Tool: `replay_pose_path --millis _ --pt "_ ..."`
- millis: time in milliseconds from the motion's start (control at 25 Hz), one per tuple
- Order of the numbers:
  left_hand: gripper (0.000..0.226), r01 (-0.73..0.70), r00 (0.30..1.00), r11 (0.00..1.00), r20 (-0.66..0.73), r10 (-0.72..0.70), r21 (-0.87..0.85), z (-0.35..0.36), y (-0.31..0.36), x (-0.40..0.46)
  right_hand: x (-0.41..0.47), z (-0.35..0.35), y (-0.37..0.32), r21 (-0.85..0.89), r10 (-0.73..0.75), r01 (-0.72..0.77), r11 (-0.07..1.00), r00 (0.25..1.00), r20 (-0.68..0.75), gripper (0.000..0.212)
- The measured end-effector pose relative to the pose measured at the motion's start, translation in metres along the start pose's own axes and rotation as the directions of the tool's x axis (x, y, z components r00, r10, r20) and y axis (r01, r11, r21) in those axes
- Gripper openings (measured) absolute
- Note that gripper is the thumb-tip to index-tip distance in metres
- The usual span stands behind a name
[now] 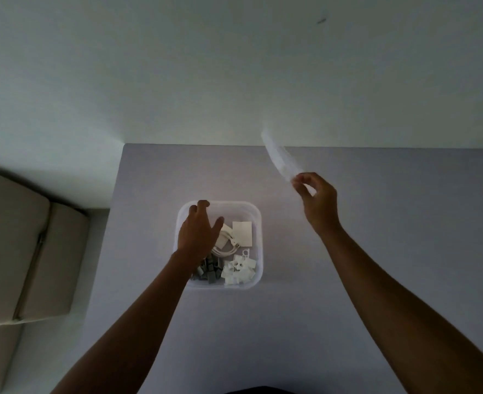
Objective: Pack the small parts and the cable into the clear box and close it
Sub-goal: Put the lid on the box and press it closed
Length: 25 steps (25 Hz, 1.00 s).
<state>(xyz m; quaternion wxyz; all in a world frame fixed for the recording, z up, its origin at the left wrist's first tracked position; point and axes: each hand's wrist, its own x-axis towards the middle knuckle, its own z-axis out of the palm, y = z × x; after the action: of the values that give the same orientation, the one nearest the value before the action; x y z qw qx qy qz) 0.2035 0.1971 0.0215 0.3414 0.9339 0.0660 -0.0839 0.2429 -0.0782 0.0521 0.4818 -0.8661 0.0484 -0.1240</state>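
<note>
Clear box [256, 220] holds white cable [225, 249], grey parts [209, 271].

The desk [348, 280] was a plain pale grey surface, its far edge set against a white wall [234, 66]. One item lay directly on it: a clear box [258, 231], square with rounded corners, lidless, standing well short of the wall and nearer the desk's left edge than its right.
</note>
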Motion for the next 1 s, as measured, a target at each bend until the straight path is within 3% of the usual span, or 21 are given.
replay_pose_path --millis 80,160,280,400,520,600,680,760,840,1000 --pt "0.048 0.003 0.999 0.998 -0.046 -0.005 -0.063 -0.013 0.007 0.001 0.0 -0.016 -0.035 0.254 0.11 -0.107 0.961 0.994 0.003 0.012" --pt "0.047 -0.006 0.994 0.99 -0.11 -0.01 -0.143 -0.029 0.015 0.002 -0.003 -0.028 -0.062 0.484 0.201 -0.185 0.855 0.979 0.02 0.007" --pt "0.046 -0.051 0.983 0.951 -0.182 -0.006 -0.304 -0.055 0.026 0.0 -0.014 -0.039 -0.086 0.784 0.313 -0.302 0.542 0.939 0.145 0.008" --pt "0.046 -0.088 0.987 0.911 -0.16 0.024 -0.402 -0.075 0.032 -0.004 -0.027 -0.029 -0.089 0.863 0.379 -0.442 0.244 0.863 0.335 0.012" --pt "0.041 -0.061 0.992 0.874 -0.123 0.001 -0.482 -0.078 0.02 -0.011 -0.044 -0.006 -0.081 0.819 0.486 -0.554 0.149 0.762 0.427 0.011" --pt "0.034 0.01 0.988 0.905 -0.136 -0.074 -0.425 -0.072 0.003 -0.018 -0.055 0.013 -0.07 0.757 0.583 -0.614 0.221 0.706 0.402 0.015" --pt "0.034 0.094 0.981 0.947 -0.133 -0.141 -0.308 -0.061 -0.015 -0.026 -0.07 0.033 -0.059 0.65 0.65 -0.663 0.37 0.685 0.329 0.023" --pt "0.035 0.178 0.972 0.956 -0.111 -0.208 -0.233 -0.048 -0.031 -0.035 -0.084 0.052 -0.048 0.468 0.637 -0.656 0.592 0.737 0.228 0.024" --pt "0.038 0.19 0.968 0.967 -0.131 -0.213 -0.172 -0.036 -0.046 -0.041 -0.095 0.064 -0.04 0.221 0.531 -0.556 0.802 0.831 0.166 0.022" --pt "0.039 0.212 0.961 0.969 -0.155 -0.231 -0.13 -0.026 -0.065 -0.046 -0.096 0.083 -0.025 -0.046 0.387 -0.384 0.922 0.914 0.125 0.045"
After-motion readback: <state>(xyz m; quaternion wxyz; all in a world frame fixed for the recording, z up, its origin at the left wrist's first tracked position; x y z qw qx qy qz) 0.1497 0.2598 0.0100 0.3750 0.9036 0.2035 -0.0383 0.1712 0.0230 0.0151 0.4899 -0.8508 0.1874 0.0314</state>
